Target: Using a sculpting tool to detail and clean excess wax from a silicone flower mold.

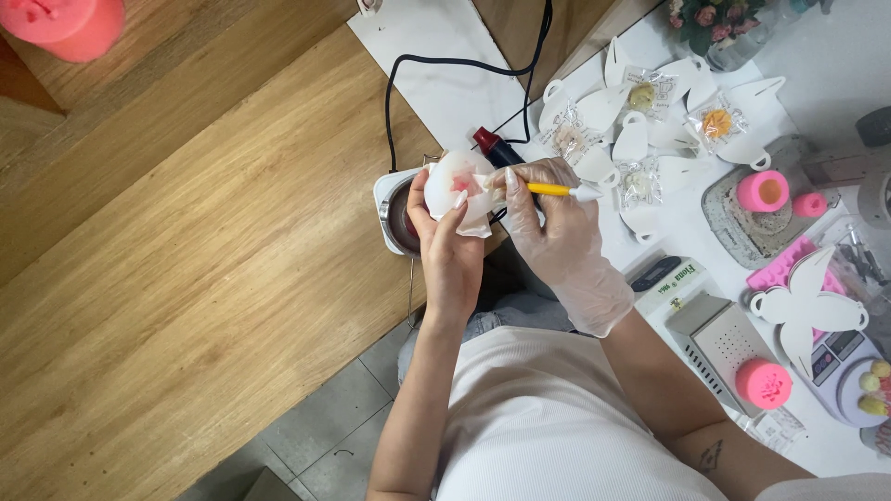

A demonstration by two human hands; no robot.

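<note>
Your bare left hand [447, 243] is closed around a soft, translucent white mould with a pink centre [461, 188], fingers wrapped up its near side and thumb on the left, holding it just above the small round metal melting pot [397, 221] that sits on a white base at the table edge. Your right hand [557, 232], in a clear disposable glove, pinches a slim yellow-handled tool with a white tip [562, 190] between thumb and fingers; the handle runs level, the white tip pointing right, away from the mould. The gloved fingertips touch the mould's right side. Behind the mould a dark red and black tool [495, 147] lies at an angle, and a black power cable [436, 63] loops back across the white table surface [436, 83]. To the right lie several white cup-shaped card cut-outs [631, 139] mixed with small clear packets [716, 122]. Further right, a pink cylindrical candle [762, 190] stands on a grey tray [733, 223], a white butterfly-shaped card [809, 301] lies over a pink mould, and another pink round candle [763, 383] rests on a grey box [715, 339].
</note>
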